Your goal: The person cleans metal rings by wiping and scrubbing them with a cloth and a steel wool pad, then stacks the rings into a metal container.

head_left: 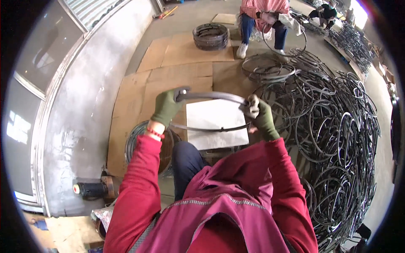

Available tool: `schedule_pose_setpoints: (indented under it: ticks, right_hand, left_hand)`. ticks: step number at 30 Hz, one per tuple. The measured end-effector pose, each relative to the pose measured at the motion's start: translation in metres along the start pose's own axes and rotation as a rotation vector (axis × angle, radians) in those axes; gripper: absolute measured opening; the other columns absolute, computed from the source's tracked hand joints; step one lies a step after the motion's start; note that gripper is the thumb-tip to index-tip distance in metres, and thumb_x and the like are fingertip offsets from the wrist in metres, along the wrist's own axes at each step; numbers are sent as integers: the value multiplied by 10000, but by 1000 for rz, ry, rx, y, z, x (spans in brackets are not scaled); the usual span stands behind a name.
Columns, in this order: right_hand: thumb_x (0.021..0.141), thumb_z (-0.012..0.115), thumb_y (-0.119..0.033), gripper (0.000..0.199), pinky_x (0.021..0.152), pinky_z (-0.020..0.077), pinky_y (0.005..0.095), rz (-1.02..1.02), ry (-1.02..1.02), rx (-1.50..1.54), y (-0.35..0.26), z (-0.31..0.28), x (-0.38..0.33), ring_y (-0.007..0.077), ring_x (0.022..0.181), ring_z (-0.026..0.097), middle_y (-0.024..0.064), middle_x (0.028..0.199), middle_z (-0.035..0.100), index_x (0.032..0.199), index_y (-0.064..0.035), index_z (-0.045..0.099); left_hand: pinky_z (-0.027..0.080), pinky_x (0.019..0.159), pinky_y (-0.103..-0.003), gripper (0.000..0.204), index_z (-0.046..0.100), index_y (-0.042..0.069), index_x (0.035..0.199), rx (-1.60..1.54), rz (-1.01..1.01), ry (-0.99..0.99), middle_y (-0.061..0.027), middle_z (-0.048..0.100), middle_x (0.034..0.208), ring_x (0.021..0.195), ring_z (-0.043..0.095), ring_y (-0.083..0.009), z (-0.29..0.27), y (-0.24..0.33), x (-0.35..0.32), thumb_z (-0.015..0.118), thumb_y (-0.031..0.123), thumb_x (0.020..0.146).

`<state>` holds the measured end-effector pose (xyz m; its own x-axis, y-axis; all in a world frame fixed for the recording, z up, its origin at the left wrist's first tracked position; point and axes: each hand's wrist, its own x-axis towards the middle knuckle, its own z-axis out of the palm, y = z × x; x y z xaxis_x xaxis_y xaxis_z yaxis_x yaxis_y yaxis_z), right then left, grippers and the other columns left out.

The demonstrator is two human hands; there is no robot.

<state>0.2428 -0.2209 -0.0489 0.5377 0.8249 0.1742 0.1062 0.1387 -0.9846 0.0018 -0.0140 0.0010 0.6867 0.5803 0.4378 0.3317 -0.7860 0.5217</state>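
A thin dark metal-looking hoop (217, 96) is held up in front of me, tilted, over a white board (217, 140). My left hand (166, 105), in a green glove with dark fingertips, is closed round its left side. On the opposite side, my right hand (262, 116), gloved the same way, grips the hoop with fingers curled over it. The hoop's lower edge crosses above the board, with a small dark nub on it. Beside my left knee lies a stack of similar hoops (134, 139), partly hidden by my forearm.
A large tangled heap of black hoops (337, 122) fills the right side. Flattened cardboard (168, 80) covers the floor ahead, bearing a neat hoop stack (211, 38). A seated person (263, 12) opposite holds another hoop. A black cylinder (93, 189) lies by the left wall.
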Motion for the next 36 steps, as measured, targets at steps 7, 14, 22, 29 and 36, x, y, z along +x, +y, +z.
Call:
schedule_pose_setpoints:
  ticks: [7, 14, 22, 29, 36]
  right_hand:
    - [674, 656, -121, 370, 693, 501, 341, -480, 130, -905, -71, -7, 8, 267, 789, 645, 157, 868, 642, 1026, -23, 600]
    - [659, 657, -160, 257, 677, 481, 387, -549, -47, -819, -83, 59, 14, 311, 800, 610, 133, 844, 623, 887, -71, 578]
    - [747, 675, -28, 288, 689, 522, 239, -64, 111, 84, -92, -25, -2, 113, 799, 607, 64, 918, 620, 1003, -22, 543]
    - [676, 642, -167, 215, 660, 494, 393, -391, 50, -1009, -52, 60, 21, 286, 774, 626, 108, 813, 621, 871, -100, 582]
    - [672, 645, -175, 235, 658, 477, 394, -488, -17, -895, -48, 86, 32, 291, 779, 617, 115, 824, 624, 886, -96, 589]
  left_hand:
    - [448, 847, -272, 702, 437, 52, 1282, -306, -125, -196, -132, 563, 1163, 992, 583, -215, -17, 16, 11, 748, 80, 654]
    - [467, 779, -402, 582, 512, 87, 1191, 103, 322, -110, -158, 613, 992, 900, 584, -326, 16, 65, 12, 731, 167, 658]
    - [468, 712, -376, 343, 594, 124, 1079, 72, 96, -35, -101, 635, 913, 812, 602, -296, 6, 42, 1, 646, 127, 740]
    - [466, 711, -388, 403, 583, 126, 1106, 274, 130, -39, -118, 627, 943, 821, 598, -303, 4, 54, 9, 666, 178, 716]
    - [494, 607, -346, 206, 677, 136, 884, 292, 108, 32, -98, 642, 780, 714, 630, -286, -2, 30, 16, 681, 239, 706]
